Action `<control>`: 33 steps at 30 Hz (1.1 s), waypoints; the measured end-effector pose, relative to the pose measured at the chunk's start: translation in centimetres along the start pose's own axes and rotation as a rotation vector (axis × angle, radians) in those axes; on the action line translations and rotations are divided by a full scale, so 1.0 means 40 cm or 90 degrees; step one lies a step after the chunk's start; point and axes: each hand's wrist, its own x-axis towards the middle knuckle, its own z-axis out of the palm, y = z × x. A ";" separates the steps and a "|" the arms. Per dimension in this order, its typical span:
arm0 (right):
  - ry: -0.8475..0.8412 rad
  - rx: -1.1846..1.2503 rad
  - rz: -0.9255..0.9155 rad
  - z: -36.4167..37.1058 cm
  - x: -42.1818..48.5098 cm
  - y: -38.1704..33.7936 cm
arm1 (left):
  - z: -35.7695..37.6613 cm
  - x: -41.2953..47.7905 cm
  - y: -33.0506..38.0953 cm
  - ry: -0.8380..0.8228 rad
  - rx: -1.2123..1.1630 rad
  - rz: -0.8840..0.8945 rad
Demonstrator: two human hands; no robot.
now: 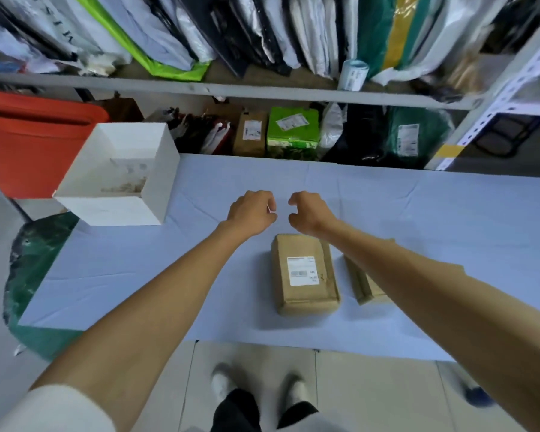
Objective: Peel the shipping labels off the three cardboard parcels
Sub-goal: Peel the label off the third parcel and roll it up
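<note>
Cardboard is visible in two places on the blue tabletop [138, 275]. The near parcel [306, 302] is shown with its label [303, 271] fully attached. The second parcel [363, 289], just beside it, is mostly hidden by the right forearm, so its label cannot be assessed. No third parcel is located. The left hand [250, 213] is curled, with a white sliver [269, 208] pinched at the fingers. The right hand [309, 213] is curled on nothing. Most of the peeling is judged outstanding.
</note>
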 end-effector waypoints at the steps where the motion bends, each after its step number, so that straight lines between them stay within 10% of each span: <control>1: -0.004 -0.004 0.006 -0.001 -0.012 0.020 | 0.015 -0.003 0.015 -0.001 -0.001 -0.001; 33: -0.043 -0.001 0.069 0.110 -0.087 0.163 | 0.199 -0.073 -0.010 -0.088 -0.025 -0.047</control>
